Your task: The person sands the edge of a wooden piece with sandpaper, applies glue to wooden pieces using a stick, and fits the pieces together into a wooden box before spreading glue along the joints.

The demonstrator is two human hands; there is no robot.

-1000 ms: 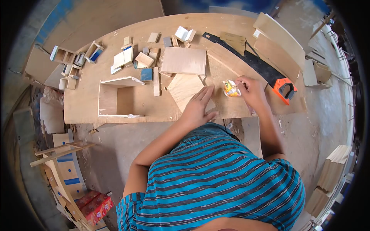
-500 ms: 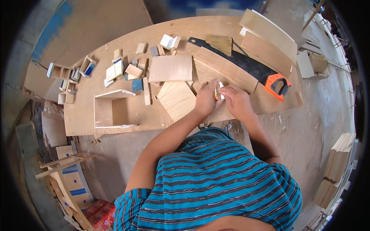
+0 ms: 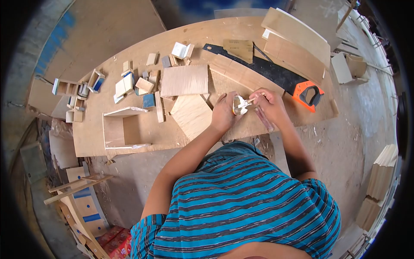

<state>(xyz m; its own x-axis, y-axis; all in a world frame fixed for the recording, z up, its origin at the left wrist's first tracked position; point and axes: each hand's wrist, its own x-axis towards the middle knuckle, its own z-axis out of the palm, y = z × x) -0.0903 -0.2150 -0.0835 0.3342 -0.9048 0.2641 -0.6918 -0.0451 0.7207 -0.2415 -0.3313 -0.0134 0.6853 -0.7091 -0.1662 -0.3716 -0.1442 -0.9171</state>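
My left hand (image 3: 222, 114) is wrapped around a small open container (image 3: 236, 106), whose rim is smeared with white paste. A thin wooden stick (image 3: 251, 100) is pinched in my right hand (image 3: 270, 105). White paste (image 3: 243, 104) clings to the stick's end at the container's mouth. Below my right hand lies a clear, pinkish elongated object (image 3: 264, 119) that I cannot identify. Left of my hands, a pentagonal wooden panel (image 3: 193, 116) rests partly beneath or against a rectangular board (image 3: 184, 80).
An orange-handled handsaw (image 3: 276, 69) lies across the bench at right, with sandpaper (image 3: 239, 50) on it and a long wooden strip (image 3: 246, 74) alongside. Leaning boards (image 3: 297, 41) stand behind. An open wooden box (image 3: 114, 129) and several small blocks (image 3: 125, 85) occupy the left.
My hands have moved apart slightly, and the container's mouth now shows. The pasty stick in my right hand and the clear object below it have come into view.
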